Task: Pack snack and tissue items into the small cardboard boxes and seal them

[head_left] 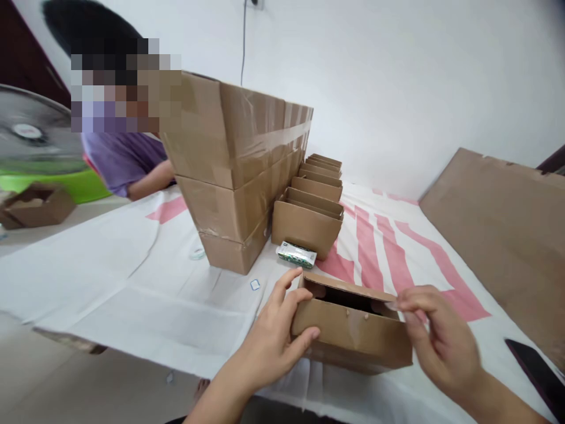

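Nearest of all, the small open cardboard box (pixel 353 341) sits at the near edge of the bench (pixel 101 318), its long opening facing up and its inside dark, so the contents cannot be made out. The two hands are apart, one at each end of it: the left hand (pixel 278 333) clamps the left end, fingers over the top edge and thumb on the near wall, while the right hand (pixel 445 341) has its thumb and forefinger drawn together at the right end of the opening (a pale scrap shows at the fingertips, too blurred to name, and whether the box wall is pinched too I cannot tell). Right of that hand lies a dark phone (pixel 536 374). Just beyond the box are a small white-and-green carton (pixel 296 255) and, to the left, a small square packet (pixel 255 285) and a roll of tape (pixel 198 253). Behind the carton a row of open boxes (pixel 306 227) runs away toward the wall (pixel 388 88), with a stack of taped boxes (pixel 205 153) along its left side and a large cardboard sheet (pixel 494 229) leaning at the right. Past the stack, a person in a purple top (pixel 126 156) bends forward near a fan (pixel 35 135) with a green base.
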### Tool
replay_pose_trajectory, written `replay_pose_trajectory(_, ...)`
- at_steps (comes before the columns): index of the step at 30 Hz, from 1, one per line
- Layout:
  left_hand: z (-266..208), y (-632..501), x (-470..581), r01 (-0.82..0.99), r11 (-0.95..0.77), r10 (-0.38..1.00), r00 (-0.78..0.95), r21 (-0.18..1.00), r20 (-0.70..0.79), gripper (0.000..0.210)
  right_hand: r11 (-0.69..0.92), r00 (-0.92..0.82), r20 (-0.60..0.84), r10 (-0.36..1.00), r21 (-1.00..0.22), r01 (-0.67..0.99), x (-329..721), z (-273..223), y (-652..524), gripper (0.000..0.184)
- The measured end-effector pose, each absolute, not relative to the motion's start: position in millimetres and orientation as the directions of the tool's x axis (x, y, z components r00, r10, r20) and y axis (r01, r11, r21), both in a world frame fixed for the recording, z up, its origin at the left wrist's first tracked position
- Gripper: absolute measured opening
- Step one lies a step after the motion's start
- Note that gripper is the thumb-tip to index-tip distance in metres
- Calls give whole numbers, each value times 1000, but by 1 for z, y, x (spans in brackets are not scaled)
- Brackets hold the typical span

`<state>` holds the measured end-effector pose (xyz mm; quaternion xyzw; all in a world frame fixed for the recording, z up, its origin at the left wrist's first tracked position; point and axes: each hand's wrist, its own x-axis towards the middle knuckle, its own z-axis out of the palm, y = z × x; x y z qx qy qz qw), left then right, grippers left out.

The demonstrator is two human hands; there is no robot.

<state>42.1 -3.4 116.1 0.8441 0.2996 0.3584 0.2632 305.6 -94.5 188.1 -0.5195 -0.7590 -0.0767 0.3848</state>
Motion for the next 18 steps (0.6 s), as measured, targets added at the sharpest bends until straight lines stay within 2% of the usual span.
replay_pose_trajectory(2,117,-4,41,310,-712,676,547,630,494,37,329,-83,674,734,-246,912,330,186,-115,14)
replay_pose_trajectory(4,116,-4,41,275,-753,636,541,598,551,37,201,-20,614,789,-227,953,353,175,-139,9)
replay_pose_trajectory(6,112,-5,40,244,-765,623,514,596,590,39,95,25,468,883,-230,969,371,153,-165,7)
replay_pose_trajectory(8,109,-6,38,225,-745,648,468,627,601,43,3,56,278,959,-205,979,380,123,-190,12)
replay_pose_trajectory(10,111,-5,36,181,-749,631,489,638,602,37,-59,80,127,989,-158,986,382,91,-212,19)
replay_pose_trajectory(12,117,-4,34,115,-778,546,610,618,574,22,-95,99,17,995,-159,983,379,66,-229,23)
replay_pose_trajectory(14,126,-3,34,82,-806,438,749,586,497,16,-135,123,-68,990,-212,968,377,54,-239,23)
replay_pose_trajectory(16,134,-3,36,109,-827,377,835,551,400,20,-133,98,-134,986,-290,948,379,57,-240,21)
replay_pose_trajectory(18,139,-5,37,150,-843,355,877,516,325,33,-86,25,-175,984,-348,933,384,69,-234,20)
